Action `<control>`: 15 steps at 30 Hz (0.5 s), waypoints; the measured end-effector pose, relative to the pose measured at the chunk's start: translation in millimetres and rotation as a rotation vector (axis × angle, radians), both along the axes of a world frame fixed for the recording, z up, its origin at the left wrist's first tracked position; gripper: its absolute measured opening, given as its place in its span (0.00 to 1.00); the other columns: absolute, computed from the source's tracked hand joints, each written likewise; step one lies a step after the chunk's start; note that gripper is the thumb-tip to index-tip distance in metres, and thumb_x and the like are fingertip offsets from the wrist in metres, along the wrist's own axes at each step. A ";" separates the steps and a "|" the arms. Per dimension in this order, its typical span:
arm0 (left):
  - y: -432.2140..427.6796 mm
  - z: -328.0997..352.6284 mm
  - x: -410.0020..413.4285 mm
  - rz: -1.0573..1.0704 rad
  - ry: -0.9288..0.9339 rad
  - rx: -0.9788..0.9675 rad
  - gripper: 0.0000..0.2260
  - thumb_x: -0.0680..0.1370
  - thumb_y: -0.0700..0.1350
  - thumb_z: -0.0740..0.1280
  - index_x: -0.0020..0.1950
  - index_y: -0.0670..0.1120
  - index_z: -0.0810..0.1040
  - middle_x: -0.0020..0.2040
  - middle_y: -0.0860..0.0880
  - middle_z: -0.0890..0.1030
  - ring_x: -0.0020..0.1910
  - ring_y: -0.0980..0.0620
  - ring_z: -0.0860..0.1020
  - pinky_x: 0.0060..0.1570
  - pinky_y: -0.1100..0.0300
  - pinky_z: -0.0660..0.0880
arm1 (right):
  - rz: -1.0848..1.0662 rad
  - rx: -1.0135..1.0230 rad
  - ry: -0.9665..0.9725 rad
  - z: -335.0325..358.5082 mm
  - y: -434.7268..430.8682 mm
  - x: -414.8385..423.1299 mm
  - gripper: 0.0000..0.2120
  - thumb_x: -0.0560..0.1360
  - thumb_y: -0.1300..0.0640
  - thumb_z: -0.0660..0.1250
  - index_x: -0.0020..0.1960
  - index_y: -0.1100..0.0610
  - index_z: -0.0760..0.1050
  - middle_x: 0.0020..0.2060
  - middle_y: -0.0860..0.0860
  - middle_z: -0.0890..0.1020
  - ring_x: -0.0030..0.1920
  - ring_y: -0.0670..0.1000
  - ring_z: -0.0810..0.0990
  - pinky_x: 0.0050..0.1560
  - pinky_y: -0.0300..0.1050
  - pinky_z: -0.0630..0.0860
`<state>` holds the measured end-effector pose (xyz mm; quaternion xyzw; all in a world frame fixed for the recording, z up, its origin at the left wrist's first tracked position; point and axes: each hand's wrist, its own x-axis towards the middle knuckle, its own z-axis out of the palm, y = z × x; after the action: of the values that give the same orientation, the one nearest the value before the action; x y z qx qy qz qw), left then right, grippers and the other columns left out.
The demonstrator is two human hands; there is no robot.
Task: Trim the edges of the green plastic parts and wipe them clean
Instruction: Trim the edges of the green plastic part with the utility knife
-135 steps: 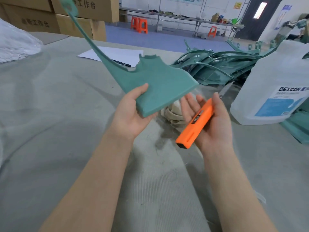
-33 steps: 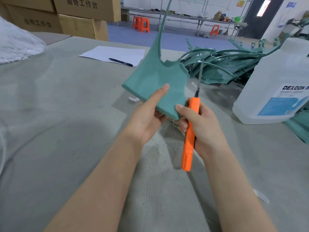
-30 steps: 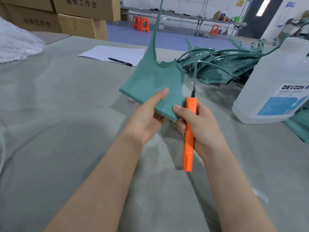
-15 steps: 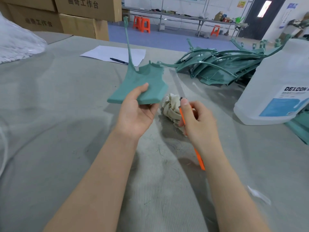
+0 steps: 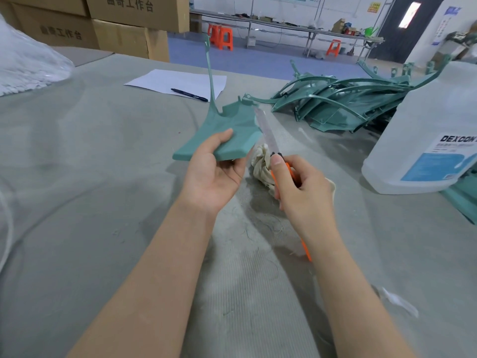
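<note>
- The left hand (image 5: 214, 174) has its grip closed on the near corner of the green plastic part (image 5: 227, 133), thumb on top and fingers beneath, holding it raised off the table (image 5: 90, 177).
- The right hand (image 5: 299, 187) grips the orange knife (image 5: 286, 174); its blade (image 5: 267, 130) lies along the part's edge, just right of the left grip.
- A slip toward the left grip could likely nick the thumb, since that hand sits close beside the blade.
- The part is held by one corner only, so cutting pressure might twist it and gouge the edge.
- The part's long thin strip stands up beyond the grip; it may flex or snap if jolted.
- The rag (image 5: 260, 166) lies just under the right grip and could snag the blade.
</note>
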<state>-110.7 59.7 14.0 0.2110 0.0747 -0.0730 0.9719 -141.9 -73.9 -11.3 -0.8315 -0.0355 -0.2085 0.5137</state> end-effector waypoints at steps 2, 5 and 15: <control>0.1 0.7 -0.7 -0.003 -0.008 -0.020 0.15 0.78 0.36 0.62 0.65 0.41 0.73 0.65 0.43 0.76 0.68 0.46 0.73 0.27 0.66 0.77 | 0.012 0.007 -0.002 0.4 0.7 -0.3 0.14 0.76 0.40 0.60 0.41 0.48 0.77 0.26 0.45 0.74 0.34 0.54 0.76 0.43 0.58 0.77; -0.3 2.3 -2.1 -0.009 -0.017 -0.049 0.14 0.79 0.36 0.62 0.65 0.41 0.74 0.61 0.43 0.77 0.68 0.45 0.73 0.26 0.65 0.76 | 0.022 0.016 -0.006 0.6 1.6 -0.2 0.16 0.75 0.39 0.60 0.42 0.49 0.77 0.26 0.47 0.74 0.33 0.54 0.75 0.42 0.60 0.77; 1.2 3.6 -3.7 -0.012 -0.022 -0.066 0.13 0.79 0.36 0.62 0.63 0.40 0.74 0.56 0.42 0.79 0.57 0.45 0.77 0.25 0.66 0.75 | 0.058 0.038 -0.021 -0.9 3.0 -0.7 0.20 0.73 0.35 0.59 0.42 0.52 0.75 0.28 0.53 0.73 0.30 0.51 0.71 0.38 0.62 0.75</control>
<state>-114.4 60.9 17.7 0.1802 0.0604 -0.0789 0.9786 -142.6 -71.0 -12.2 -0.8181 -0.0608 -0.2028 0.5347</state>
